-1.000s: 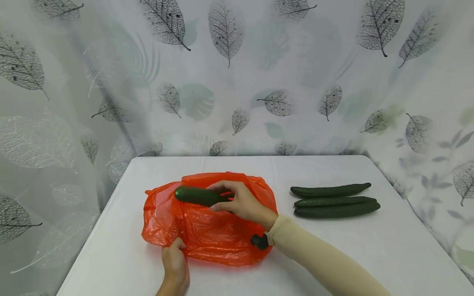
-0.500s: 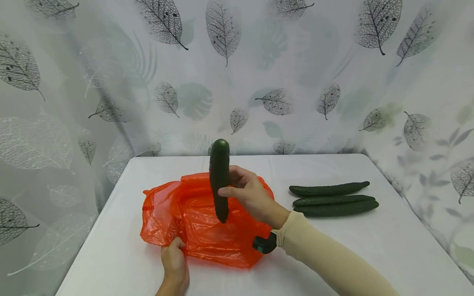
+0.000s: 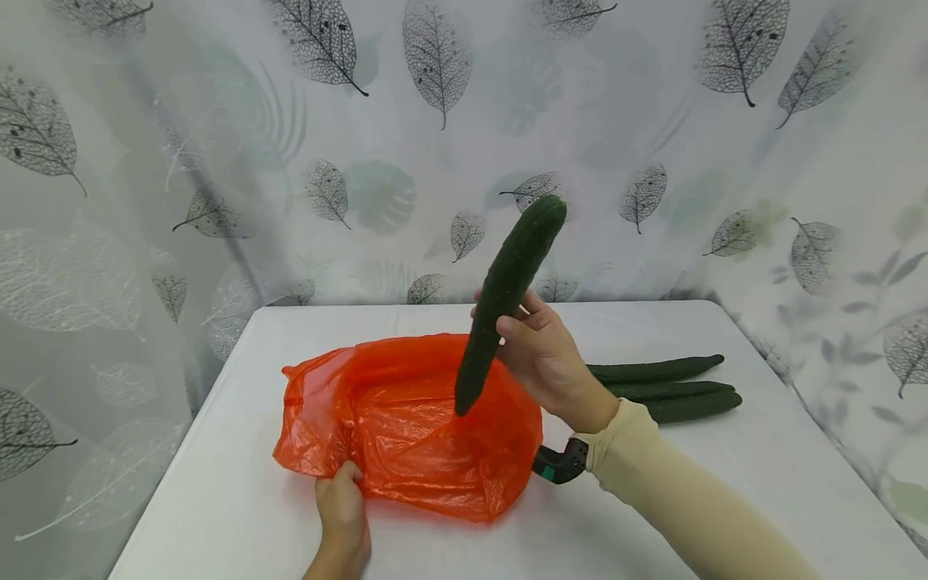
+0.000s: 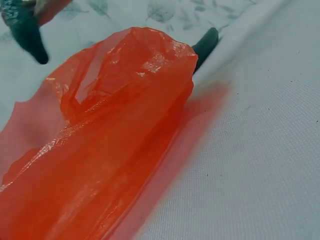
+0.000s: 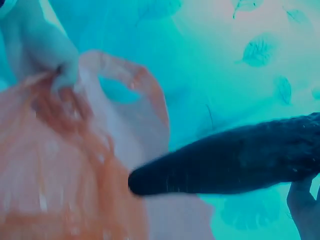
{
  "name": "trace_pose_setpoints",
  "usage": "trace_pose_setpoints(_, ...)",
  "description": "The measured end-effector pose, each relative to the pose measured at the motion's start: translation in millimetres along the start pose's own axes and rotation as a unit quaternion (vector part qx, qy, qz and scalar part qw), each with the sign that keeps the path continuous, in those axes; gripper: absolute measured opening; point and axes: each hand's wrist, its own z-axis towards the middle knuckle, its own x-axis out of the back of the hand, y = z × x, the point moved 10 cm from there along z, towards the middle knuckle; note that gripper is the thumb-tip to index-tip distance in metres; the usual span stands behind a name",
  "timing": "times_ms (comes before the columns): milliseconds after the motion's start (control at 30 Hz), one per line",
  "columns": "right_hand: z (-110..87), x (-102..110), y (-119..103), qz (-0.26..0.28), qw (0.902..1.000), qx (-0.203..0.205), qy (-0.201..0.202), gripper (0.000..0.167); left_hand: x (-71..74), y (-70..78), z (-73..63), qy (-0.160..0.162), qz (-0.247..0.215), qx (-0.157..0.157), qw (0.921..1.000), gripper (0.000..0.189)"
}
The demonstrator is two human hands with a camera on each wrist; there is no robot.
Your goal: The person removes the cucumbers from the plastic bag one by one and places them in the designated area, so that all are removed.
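Note:
My right hand grips a dark green cucumber near its middle, lifted above the table and tilted, upper end to the right. Its lower tip overlaps the red plastic bag in the head view. In the right wrist view the same cucumber stretches from the right edge toward the bag. At the bag's near left edge, my left hand pinches the plastic between thumb and fingers. The bag fills much of the left wrist view, its mouth spread wide.
Several cucumbers lie side by side on the white table at the right, partly hidden behind my right hand and sleeve. A leaf-patterned curtain hangs behind the table and along both sides.
My right hand has lifted the cucumber out over the bag, moving up and right, and the cucumber has swung from nearly level to steeply tilted. My left hand stays on the bag's edge.

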Motion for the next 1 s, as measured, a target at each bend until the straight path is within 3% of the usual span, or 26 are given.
trace_pose_setpoints(233,-15.7,31,-32,-0.117,0.9927,0.027,0.007,0.044,0.2,7.7,1.1,0.003,0.027,-0.031,0.9992,0.047)
trace_pose_setpoints(433,-33.2,60,-51,-0.225,0.9734,0.038,0.023,0.042,3.2,13.7,3.7,0.001,0.043,-0.042,0.9982,0.052)
trace_pose_setpoints(600,-47.3,74,-62,-0.267,0.9626,0.036,0.026,0.043,5.2,14.8,6.0,-0.002,0.052,-0.045,0.9976,0.052)
trace_pose_setpoints(767,-61.1,84,-70,-0.311,0.9498,0.035,0.012,0.047,10.2,17.2,7.4,0.015,0.068,-0.069,0.9952,0.047)
trace_pose_setpoints(900,-72.3,95,-69,-0.354,0.9353,0.014,0.001,0.051,14.1,21.1,8.3,0.023,0.083,-0.090,0.9922,0.044)
trace_pose_setpoints(1000,-82.6,106,-66,-0.410,0.9121,-0.012,0.003,0.050,14.6,22.7,8.9,0.015,0.090,-0.094,0.9914,0.045)
